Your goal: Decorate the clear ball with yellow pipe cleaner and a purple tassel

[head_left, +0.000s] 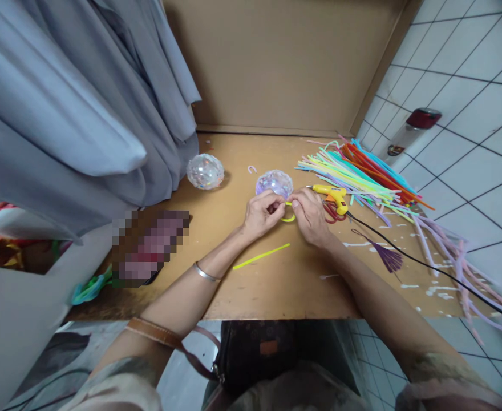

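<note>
Nearest, at the wearer's lap, a dark bag (pixel 255 348) w/ a brown strap (pixel 154 331) looped over the L forearm; a silver bangle (pixel 206 273) circles the L wrist. Just beyond is the front edge of a wooden worktop (pixel 251 297). A straight yellow stem (pixel 262 257) lies on it, nearer than the hands & slightly aslant. To its left, a pixelated rectangular item (pixel 148 251).

Mid-worktop, the L hand (pixel 262 214) & R hand (pixel 311 217) meet, fingertips nearly together. Each grip is closed, pinching a bent yellow stem (pixel 292 218), which curves below the fingers btwn the hands. Right of the R hand: a purple tassel (pixel 385 257), red-handled scissors (pixel 335 213) & a yellow glue gun (pixel 341 200), its black cord (pixel 405 260) trailing to the right edge. White streaks (pixel 409 286) mark this side.

Just past the fingertips sits a lilac-tinted clear ball (pixel 274 181); can't tell if they touch it. Further left, a clear ball (pixel 206 171); btwn the two, a small pale curl (pixel 251 169). Far right, a multicolour stem bundle (pixel 353 174) & a red-capped bottle (pixel 405 137) by a white tiled wall (pixel 469 85). Grey curtain (pixel 84 114) left; brown panel (pixel 272 68) at back.
</note>
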Demonstrator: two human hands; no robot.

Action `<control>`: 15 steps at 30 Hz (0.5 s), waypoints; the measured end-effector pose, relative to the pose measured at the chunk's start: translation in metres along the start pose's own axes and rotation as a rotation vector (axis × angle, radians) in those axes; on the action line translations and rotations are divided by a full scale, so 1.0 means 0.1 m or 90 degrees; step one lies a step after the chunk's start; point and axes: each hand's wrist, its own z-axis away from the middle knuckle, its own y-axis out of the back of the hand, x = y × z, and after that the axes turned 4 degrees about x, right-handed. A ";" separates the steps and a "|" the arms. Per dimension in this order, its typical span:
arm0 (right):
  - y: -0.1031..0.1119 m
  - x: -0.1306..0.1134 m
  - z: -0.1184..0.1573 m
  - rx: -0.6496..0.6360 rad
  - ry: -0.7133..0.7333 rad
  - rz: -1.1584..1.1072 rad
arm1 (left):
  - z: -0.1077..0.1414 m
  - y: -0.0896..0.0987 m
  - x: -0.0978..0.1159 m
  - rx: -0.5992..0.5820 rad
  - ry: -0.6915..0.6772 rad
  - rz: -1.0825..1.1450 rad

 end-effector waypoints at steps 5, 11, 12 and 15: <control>0.02 -0.01 -0.02 -0.012 -0.005 -0.025 | 0.00 0.00 0.02 -0.029 0.022 0.021; 0.00 0.05 -0.09 -0.004 -0.161 -0.284 | -0.01 0.02 0.03 -0.046 0.060 0.048; -0.02 0.06 -0.09 -0.005 -0.189 -0.318 | -0.02 0.02 0.03 -0.044 0.063 0.052; -0.06 0.11 -0.09 -0.002 -0.262 -0.416 | -0.02 0.01 0.03 -0.035 0.061 0.067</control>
